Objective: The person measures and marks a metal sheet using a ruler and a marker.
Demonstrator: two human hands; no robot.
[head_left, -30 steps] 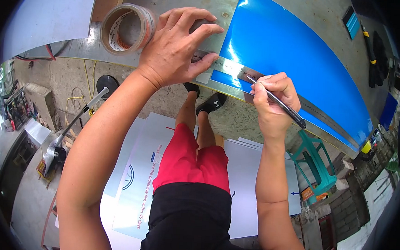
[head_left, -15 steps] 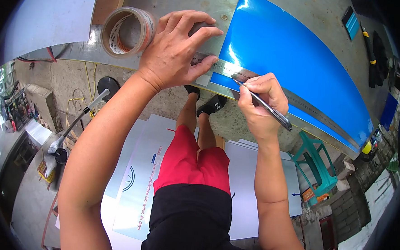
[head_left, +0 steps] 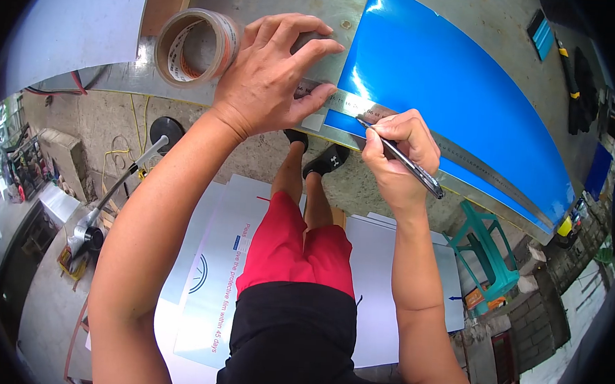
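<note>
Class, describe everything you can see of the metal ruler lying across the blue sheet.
The ruler is a long, thin, silvery strip, apparently metal, with dark markings. It lies flat along the near side of the blue sheet, its left part extending past the sheet, where the left hand hides its end and the thumb appears to rest on it. The right hand covers part of its middle; the tip of the pen is at or close to its near edge.
</note>
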